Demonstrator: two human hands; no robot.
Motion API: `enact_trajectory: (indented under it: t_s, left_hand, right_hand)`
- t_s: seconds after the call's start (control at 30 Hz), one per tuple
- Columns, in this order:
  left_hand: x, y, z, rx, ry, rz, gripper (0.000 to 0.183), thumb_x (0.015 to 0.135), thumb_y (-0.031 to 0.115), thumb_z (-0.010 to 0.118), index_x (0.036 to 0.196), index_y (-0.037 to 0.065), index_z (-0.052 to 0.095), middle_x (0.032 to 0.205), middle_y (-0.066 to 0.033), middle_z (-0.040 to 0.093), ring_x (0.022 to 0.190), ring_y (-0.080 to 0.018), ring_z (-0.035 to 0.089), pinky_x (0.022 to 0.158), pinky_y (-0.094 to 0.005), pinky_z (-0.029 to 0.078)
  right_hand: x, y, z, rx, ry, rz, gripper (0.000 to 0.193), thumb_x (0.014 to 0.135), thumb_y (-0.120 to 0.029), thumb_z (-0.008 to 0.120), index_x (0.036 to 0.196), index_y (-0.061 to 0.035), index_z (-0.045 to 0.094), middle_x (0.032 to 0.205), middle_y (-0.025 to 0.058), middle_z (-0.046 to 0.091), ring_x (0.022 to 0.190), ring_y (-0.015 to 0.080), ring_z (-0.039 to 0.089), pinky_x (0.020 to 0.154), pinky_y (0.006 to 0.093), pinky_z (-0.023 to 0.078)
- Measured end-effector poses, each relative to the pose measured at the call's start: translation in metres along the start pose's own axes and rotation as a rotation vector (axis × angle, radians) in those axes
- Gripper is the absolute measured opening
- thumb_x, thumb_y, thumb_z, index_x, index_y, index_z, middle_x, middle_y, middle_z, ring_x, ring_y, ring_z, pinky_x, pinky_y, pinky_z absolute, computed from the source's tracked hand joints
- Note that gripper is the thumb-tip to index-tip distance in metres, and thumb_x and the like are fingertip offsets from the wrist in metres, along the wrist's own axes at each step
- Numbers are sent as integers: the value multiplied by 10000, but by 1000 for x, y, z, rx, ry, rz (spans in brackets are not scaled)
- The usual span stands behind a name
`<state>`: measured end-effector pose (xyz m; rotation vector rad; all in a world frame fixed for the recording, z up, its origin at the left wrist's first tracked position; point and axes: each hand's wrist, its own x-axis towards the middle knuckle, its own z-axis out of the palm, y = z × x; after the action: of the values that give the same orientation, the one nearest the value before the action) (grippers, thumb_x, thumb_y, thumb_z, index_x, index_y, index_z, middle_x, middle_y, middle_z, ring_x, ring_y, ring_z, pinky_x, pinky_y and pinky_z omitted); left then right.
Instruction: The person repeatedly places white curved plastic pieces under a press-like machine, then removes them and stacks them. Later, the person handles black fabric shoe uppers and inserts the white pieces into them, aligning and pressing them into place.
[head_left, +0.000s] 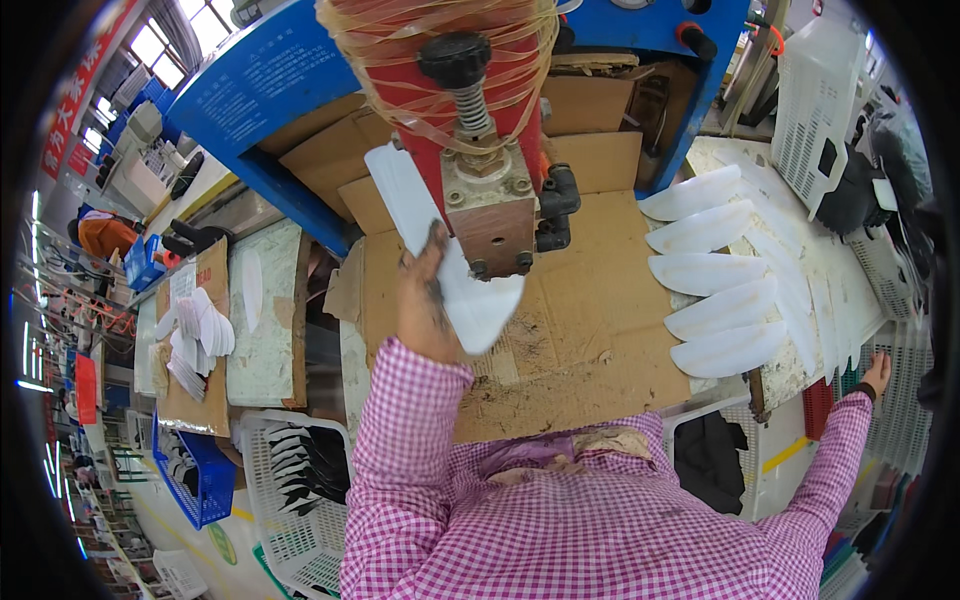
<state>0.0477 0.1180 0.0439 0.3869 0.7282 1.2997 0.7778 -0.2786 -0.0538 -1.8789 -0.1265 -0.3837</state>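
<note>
My left hand [425,295], with dark smudges on the fingers, is closed on a white insole-shaped piece [475,300]. This piece runs slantwise beside and partly behind the metal block [490,225] of a red press head. Its broad rounded end points toward me. Far to the right, my right hand [879,374] is stretched out beside a grey-green slatted basket [900,400]. The fingers look small there, and whether they grip the basket is unclear. Several similar white pieces [715,275] lie fanned in an overlapping row on the right-hand table.
Worn cardboard [600,330] covers the work surface under the blue machine frame [270,90]. More white pieces [200,330] lie on a left side table. A white basket [290,540] with dark parts and a blue basket [190,475] stand lower left. Another white basket [815,110] is upper right.
</note>
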Motion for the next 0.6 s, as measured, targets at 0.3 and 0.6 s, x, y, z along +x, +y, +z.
enact_trajectory:
  t_s: [0.3, 0.6]
  left_hand:
    - [-74, 15, -37, 303, -2, -208, 393, 858, 132, 634, 1180, -8, 458, 1031, -131, 606, 893, -244, 635, 754, -389, 559]
    - [-133, 4, -61, 456, 34, -341, 356, 872, 104, 616, 1200, 24, 502, 1085, -97, 606, 972, -205, 597, 790, -372, 529]
  right_hand:
    - [-156, -142, 61, 279, -437, -308, 334, 937, -221, 532, 1215, -37, 551, 1192, 37, 612, 1013, 113, 579, 729, 215, 376]
    - [-383, -205, 62, 399, -1197, -124, 305, 889, -75, 546, 1188, -26, 509, 1148, 96, 598, 956, 148, 585, 789, 272, 444]
